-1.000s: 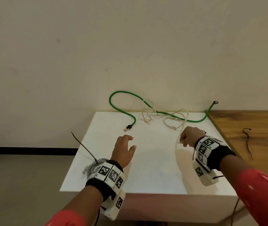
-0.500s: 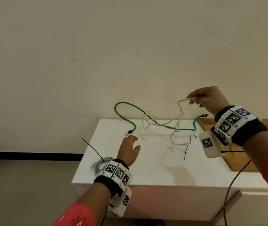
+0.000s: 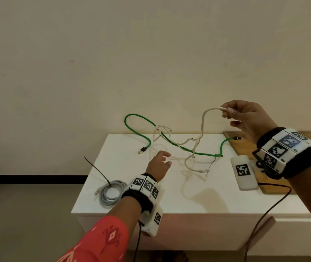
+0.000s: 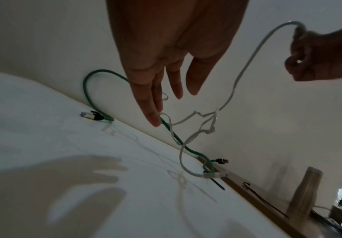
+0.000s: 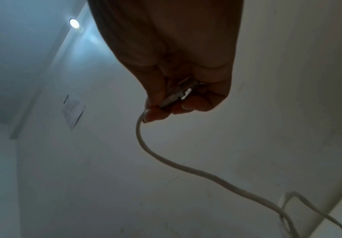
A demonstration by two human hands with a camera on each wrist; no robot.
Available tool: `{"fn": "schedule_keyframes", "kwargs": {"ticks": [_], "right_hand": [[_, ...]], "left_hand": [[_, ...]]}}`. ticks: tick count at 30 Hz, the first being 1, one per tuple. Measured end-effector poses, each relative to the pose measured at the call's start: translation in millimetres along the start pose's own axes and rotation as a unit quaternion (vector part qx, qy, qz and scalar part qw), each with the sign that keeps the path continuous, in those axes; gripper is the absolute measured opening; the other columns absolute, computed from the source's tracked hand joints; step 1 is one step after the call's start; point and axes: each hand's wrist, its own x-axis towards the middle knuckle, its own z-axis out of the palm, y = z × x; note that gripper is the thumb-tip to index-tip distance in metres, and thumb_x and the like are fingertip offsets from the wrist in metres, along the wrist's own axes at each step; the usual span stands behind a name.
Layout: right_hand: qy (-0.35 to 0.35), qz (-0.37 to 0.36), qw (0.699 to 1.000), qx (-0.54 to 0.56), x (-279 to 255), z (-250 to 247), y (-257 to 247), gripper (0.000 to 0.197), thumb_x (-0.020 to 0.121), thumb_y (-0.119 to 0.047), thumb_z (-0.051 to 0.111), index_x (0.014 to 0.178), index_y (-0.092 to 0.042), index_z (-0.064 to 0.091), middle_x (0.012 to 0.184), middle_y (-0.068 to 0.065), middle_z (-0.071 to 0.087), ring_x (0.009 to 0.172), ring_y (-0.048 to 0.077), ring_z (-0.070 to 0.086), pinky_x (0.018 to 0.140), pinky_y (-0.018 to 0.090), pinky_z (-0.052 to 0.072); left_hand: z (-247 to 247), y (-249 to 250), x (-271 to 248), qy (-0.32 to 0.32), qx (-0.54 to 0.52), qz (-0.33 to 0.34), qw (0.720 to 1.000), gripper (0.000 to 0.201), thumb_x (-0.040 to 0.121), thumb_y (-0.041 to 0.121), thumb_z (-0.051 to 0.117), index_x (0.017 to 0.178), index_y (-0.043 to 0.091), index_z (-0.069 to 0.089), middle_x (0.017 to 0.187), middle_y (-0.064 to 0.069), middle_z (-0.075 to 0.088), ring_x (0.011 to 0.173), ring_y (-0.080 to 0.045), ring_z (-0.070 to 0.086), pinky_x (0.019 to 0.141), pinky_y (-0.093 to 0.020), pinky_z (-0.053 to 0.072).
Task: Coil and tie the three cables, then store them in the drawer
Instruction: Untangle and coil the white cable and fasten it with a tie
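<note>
My right hand [image 3: 232, 114] is raised above the white cabinet top [image 3: 132, 201] and pinches the plug end of the white cable [image 3: 203, 121]; the plug [image 5: 176, 95] shows between its fingers. The white cable hangs down, kinked and tangled over the green cable [image 3: 147, 137], which lies loose along the back edge. My left hand [image 3: 160, 163] hovers over the top with straight fingers [image 4: 154, 103], holding nothing. A grey cable [image 3: 111, 192] lies coiled and tied at the front left corner.
A wooden surface [image 3: 245, 148] adjoins the cabinet on the right, with a black tie [image 4: 266, 201] lying on it. Another black tie [image 3: 210, 165] hangs from the white cable's low loop. A wall stands right behind the cabinet. The drawer is not in view.
My right hand has lifted the white cable's end from the tabletop to well above it, drawing the cable up. The left hand stays about where it was.
</note>
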Motion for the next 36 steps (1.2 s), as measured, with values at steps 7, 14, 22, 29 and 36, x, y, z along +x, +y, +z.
{"fn": "schedule_keyframes", "kwargs": {"ticks": [7, 14, 22, 29, 36], "right_hand": [[-0.081, 0.013, 0.986, 0.146, 4.8, -13.9, 41.6, 0.026, 0.06, -0.04, 0.075, 0.077, -0.023, 0.067, 0.063, -0.011, 0.06, 0.062, 0.002, 0.053, 0.059, 0.018, 0.042], [-0.123, 0.039, 0.958, 0.255, 4.0, -21.6, 87.7, 0.033, 0.051, -0.04, 0.083, 0.075, -0.023, 0.067, 0.06, -0.008, 0.056, 0.068, 0.005, 0.056, 0.061, 0.019, 0.049], [-0.014, 0.139, 0.938, 0.317, 2.2, -15.7, 111.2, 0.028, 0.05, -0.04, 0.077, 0.054, -0.021, 0.057, 0.046, -0.007, 0.046, 0.061, 0.011, 0.059, 0.069, 0.029, 0.046], [-0.03, 0.173, 0.931, 0.32, -5.8, -1.9, 118.2, 0.05, 0.031, -0.044, 0.086, 0.035, -0.023, 0.042, 0.033, -0.008, 0.033, 0.05, 0.011, 0.052, 0.066, 0.027, 0.047], [0.054, 0.202, 0.969, 0.131, 3.6, 2.3, 138.4, 0.025, 0.08, -0.014, 0.061, 0.06, -0.014, 0.047, 0.045, -0.004, 0.038, 0.045, 0.009, 0.045, 0.064, 0.026, 0.041]], "left_hand": [[26.1, 4.6, 53.6, -0.034, -0.142, -0.042, 0.988, 0.034, 0.09, -0.003, 0.041, 0.121, 0.009, 0.051, 0.122, -0.012, 0.038, 0.108, -0.018, 0.038, 0.085, -0.036, 0.045], [37.6, -3.0, 86.6, -0.075, -0.202, -0.133, 0.967, 0.037, 0.093, 0.0, 0.044, 0.13, 0.001, 0.044, 0.141, -0.017, 0.038, 0.131, -0.031, 0.035, 0.098, -0.046, 0.044], [40.4, -21.8, 95.9, -0.08, -0.238, -0.145, 0.957, 0.035, 0.09, -0.005, 0.042, 0.12, 0.008, 0.054, 0.123, -0.01, 0.042, 0.109, -0.023, 0.043, 0.079, -0.038, 0.052], [51.9, -15.9, 104.6, -0.091, -0.259, -0.155, 0.949, 0.04, 0.091, -0.005, 0.042, 0.129, 0.007, 0.048, 0.141, -0.012, 0.038, 0.13, -0.03, 0.037, 0.077, -0.038, 0.052], [49.0, -20.6, 108.8, 0.008, -0.306, -0.073, 0.949, 0.018, 0.084, -0.01, 0.053, 0.089, 0.006, 0.059, 0.079, -0.003, 0.054, 0.073, -0.013, 0.055, 0.063, -0.021, 0.053]]}}
